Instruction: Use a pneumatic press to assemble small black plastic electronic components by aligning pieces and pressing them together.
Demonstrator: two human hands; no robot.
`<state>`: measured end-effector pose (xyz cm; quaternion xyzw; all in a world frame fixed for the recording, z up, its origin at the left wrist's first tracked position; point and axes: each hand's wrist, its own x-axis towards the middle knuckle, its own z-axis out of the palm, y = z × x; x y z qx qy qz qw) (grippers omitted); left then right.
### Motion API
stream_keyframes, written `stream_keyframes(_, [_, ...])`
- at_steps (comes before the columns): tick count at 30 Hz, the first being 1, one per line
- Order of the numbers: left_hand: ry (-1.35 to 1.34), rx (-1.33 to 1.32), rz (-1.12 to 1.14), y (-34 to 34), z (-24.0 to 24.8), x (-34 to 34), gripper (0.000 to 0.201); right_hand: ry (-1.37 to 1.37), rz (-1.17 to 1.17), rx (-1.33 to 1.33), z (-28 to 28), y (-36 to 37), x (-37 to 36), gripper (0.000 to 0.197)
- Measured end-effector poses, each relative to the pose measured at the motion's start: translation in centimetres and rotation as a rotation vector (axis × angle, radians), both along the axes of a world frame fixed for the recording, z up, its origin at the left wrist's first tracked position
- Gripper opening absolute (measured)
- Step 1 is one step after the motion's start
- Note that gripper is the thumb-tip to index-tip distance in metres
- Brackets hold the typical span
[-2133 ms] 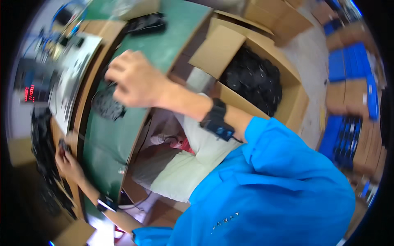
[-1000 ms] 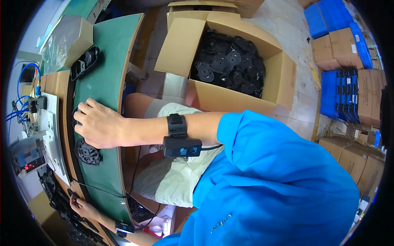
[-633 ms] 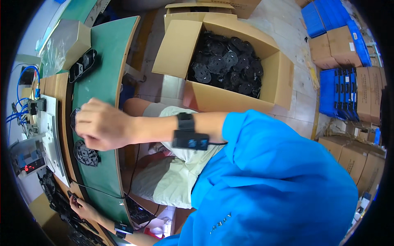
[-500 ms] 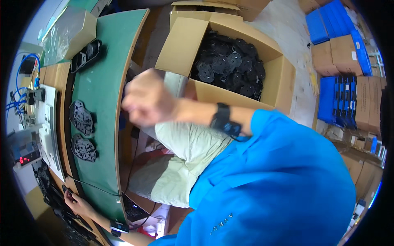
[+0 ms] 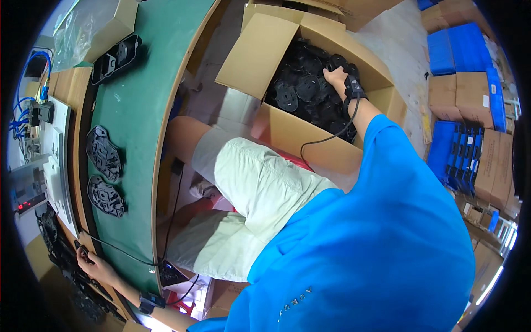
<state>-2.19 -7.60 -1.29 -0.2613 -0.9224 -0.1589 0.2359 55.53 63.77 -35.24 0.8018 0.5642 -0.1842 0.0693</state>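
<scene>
My right hand [image 5: 335,76] has swung from the tabletop [image 5: 141,105] into the box [image 5: 310,144], fingers on light, stiff black parts [image 5: 298,94]; grip unclear. Left hand [image 5: 91,263] grasps a far-left part.

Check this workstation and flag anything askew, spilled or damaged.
Nothing stands out. The right hand reaches into the open cardboard box of loosely heaped black plastic parts. Two black parts lie flat on the green mat. The left hand rests at the bench's edge.
</scene>
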Motion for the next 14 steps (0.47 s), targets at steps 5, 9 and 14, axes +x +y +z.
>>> stream_keyframes(5, [0.005, -0.004, 0.011, -0.4, 0.0, 0.1, 0.033, 0.092, -0.13, 0.167, -0.9, -1.1, -0.9, 0.069])
stream_keyframes(9, [0.039, -0.064, 0.025, 0.7, 0.6, 1.1, 0.033, 0.294, -0.077, 0.275, 0.9, -3.5, 0.6, 0.045])
stream_keyframes(14, [0.002, -0.003, 0.0, 0.1, 0.2, 0.2, 0.035, 0.549, 0.076, 0.273, 0.3, -3.9, 6.7, 0.054])
